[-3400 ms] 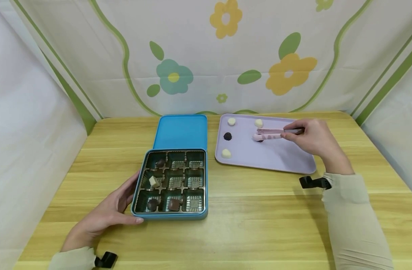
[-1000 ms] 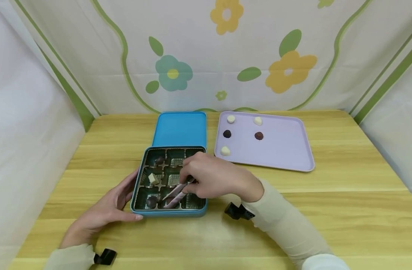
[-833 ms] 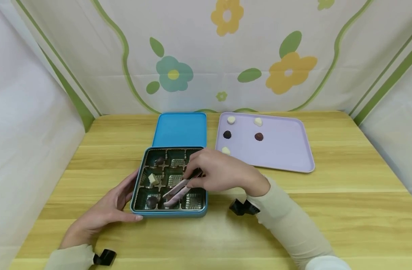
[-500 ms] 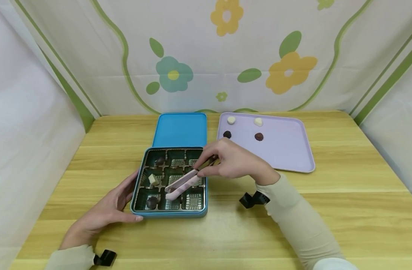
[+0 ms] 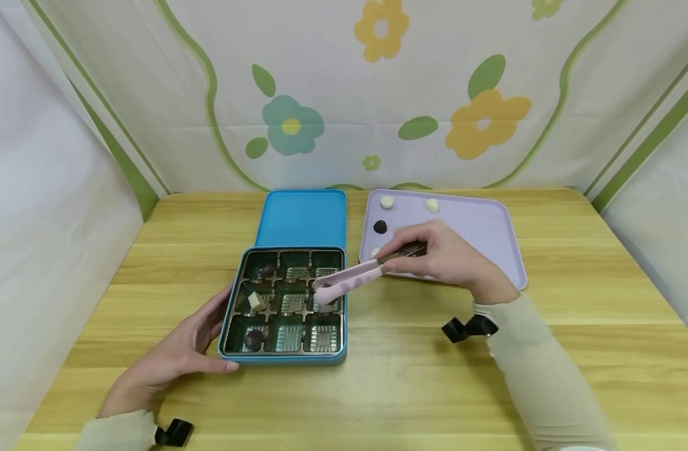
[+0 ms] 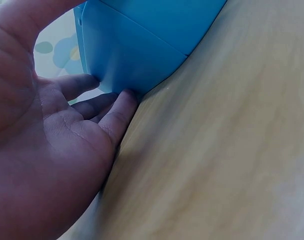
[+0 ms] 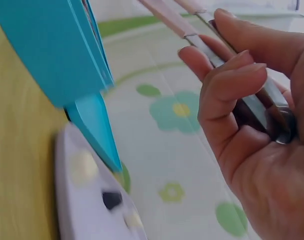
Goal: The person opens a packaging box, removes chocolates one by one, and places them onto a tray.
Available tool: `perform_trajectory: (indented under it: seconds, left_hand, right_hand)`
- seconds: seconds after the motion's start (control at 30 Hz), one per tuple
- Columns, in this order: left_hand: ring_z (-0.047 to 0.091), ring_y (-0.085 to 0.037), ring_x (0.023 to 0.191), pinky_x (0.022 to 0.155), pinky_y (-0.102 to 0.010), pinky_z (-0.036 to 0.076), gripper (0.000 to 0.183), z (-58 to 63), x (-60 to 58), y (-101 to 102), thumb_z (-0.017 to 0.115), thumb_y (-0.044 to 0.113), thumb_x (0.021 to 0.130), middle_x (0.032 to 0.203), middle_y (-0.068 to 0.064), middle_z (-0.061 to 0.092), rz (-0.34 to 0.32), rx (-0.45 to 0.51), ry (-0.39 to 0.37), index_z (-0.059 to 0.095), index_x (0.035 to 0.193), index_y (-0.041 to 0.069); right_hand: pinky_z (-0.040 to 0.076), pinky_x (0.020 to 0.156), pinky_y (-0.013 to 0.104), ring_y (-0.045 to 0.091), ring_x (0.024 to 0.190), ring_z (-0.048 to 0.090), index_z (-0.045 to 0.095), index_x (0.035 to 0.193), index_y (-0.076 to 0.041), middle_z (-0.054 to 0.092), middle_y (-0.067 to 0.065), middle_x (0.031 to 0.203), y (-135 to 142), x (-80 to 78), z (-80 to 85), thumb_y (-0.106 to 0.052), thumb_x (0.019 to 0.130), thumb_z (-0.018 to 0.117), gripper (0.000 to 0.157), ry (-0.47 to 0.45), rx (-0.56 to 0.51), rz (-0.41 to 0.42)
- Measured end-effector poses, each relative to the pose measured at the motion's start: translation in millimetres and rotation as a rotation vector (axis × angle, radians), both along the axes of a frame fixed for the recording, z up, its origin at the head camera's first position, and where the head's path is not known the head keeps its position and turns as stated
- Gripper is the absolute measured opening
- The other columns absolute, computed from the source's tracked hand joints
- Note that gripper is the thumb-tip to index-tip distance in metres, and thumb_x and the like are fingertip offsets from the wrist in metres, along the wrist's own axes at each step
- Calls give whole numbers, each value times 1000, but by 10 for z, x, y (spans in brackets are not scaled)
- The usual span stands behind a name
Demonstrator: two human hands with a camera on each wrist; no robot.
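Observation:
My right hand (image 5: 447, 254) holds small tongs (image 5: 349, 282) with pale pink arms and a metal handle. Their tips hang over the right side of the blue tin box (image 5: 287, 359); a dark bit shows between them, too small to make out. Inside the box is a gold-brown divided insert. Its left column holds a dark chocolate (image 5: 267, 272), a white cube-shaped chocolate (image 5: 256, 302) and a dark round chocolate (image 5: 254, 340); the other compartments look bare. My left hand (image 5: 180, 351) grips the box's front left corner, thumb along the front and fingers against the left side.
A lilac tray (image 5: 490, 219) lies at the back right, partly behind my right hand. On it are white chocolates (image 5: 387, 202) and a dark chocolate (image 5: 380, 227). The tin's blue lid (image 5: 302, 218) lies behind the box. A flowered curtain closes off the back.
The brown square chocolate has left the box's front middle compartment. My right hand went from tray to box, then drew back up and right with the tongs. My left hand stays put.

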State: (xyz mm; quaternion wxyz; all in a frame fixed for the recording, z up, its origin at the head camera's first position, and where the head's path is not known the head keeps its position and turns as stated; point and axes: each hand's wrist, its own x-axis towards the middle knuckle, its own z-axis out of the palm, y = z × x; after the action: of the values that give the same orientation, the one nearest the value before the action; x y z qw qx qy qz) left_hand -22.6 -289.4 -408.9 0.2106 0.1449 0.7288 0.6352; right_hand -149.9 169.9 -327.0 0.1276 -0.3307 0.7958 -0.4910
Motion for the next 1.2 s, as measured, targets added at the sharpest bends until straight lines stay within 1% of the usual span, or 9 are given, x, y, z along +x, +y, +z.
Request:
perform_trajectory:
  seconds: [0.13,0.23,0.33,0.5,0.57,0.8,0.9,1.03,1.2]
  left_hand:
    - [42,12,145,111,-12,42,121,-6,2,-8,84,-3,87,182,-22,-2,-10,9,2,7,176,24]
    - [41,14,145,112,-12,41,121,-26,13,-10,83,-4,87,181,-23,-4,-21,20,0,6,176,23]
    - [42,13,145,112,-13,42,121,-35,39,-21,83,-5,86,181,-24,-4,-14,20,0,6,176,23]
    - [44,10,145,111,-14,44,122,0,76,-56,83,-6,85,181,-24,0,6,8,2,7,176,24]
    - [44,10,145,111,-14,44,122,10,80,-66,83,-6,85,181,-24,0,9,4,3,7,176,24]
    - [43,10,145,111,-13,42,122,14,88,-81,83,-7,85,180,-26,0,4,-2,13,7,176,23]
    - [42,11,146,112,-11,41,122,21,85,-89,83,-7,84,180,-26,-1,3,-5,23,7,176,23]
    - [42,10,146,111,-13,43,123,27,80,-101,83,-8,84,180,-25,-2,-1,4,29,7,176,23]
    - [44,8,146,111,-14,45,123,26,79,-104,83,-9,84,180,-25,-2,-4,6,29,7,176,23]
  right_hand:
    - [41,46,31,14,52,49,85,109,-12,66,0,79,381,37,-1,-2,94,81,19,14,-64,-80]
    - [40,47,35,17,52,48,83,111,-3,63,1,75,664,79,-1,5,94,77,19,20,-119,-124]
    - [39,50,38,19,54,47,80,114,4,60,2,73,896,134,6,8,95,75,20,13,-128,-200]
    - [39,49,39,20,55,49,80,118,1,62,-1,72,1176,207,-18,1,97,77,22,-16,-41,-397]
    - [40,49,39,20,55,50,80,120,-1,64,-3,71,1280,207,-47,-4,98,78,23,-28,2,-440]
    - [47,56,35,20,64,56,81,123,-6,74,-6,83,1577,180,-142,-21,99,80,28,-93,170,-609]
    - [49,58,33,20,68,58,80,126,-8,75,-10,86,1624,167,-159,-31,99,81,36,-110,265,-635]
    - [53,64,30,13,78,61,80,129,-16,77,-17,99,1583,141,-178,-46,97,81,45,-100,378,-622]
    - [52,65,28,9,81,59,80,129,-19,77,-17,100,1488,119,-210,-50,95,81,46,-108,401,-611]
